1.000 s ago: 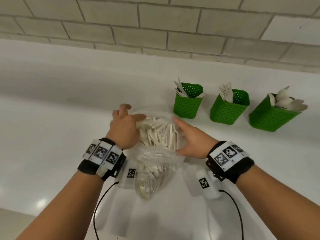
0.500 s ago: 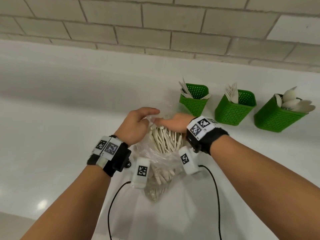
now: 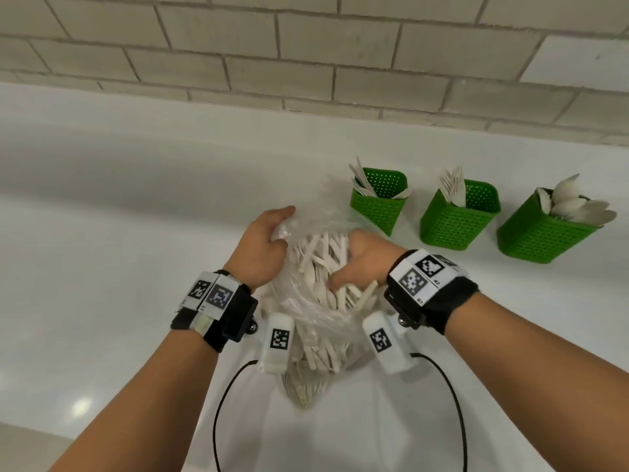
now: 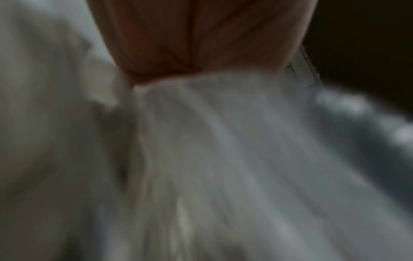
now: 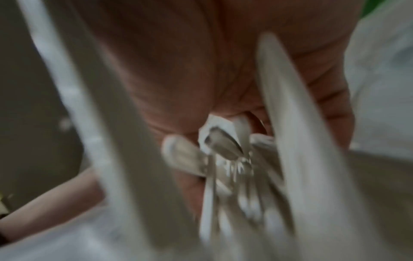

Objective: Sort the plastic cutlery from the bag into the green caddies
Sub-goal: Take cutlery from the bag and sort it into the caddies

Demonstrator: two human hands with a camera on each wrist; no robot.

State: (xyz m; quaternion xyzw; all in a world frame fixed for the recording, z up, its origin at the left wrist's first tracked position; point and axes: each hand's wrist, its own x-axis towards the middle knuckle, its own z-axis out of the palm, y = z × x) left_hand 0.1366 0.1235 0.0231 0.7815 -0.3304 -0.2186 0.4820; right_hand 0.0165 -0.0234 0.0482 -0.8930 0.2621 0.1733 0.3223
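- Clear crumpled plastic bag of white plastic cutlery lies on the white tabletop, centre, its mouth facing the far side.
- Left hand: fingers curled round the bag's left edge at the mouth, gripping the film; left wrist view is blurred, only palm against plastic.
- Right hand: reached into the bag mouth, fingers closed on a bunch of cutlery handles; right wrist view shows several handle ends bunched against the palm.
- Three green perforated plastic caddies stand in a row, far right of the bag, apart from it.
- Left caddy: flat white pieces, likely knives.
- Middle caddy: forks.
- Right caddy: spoons.
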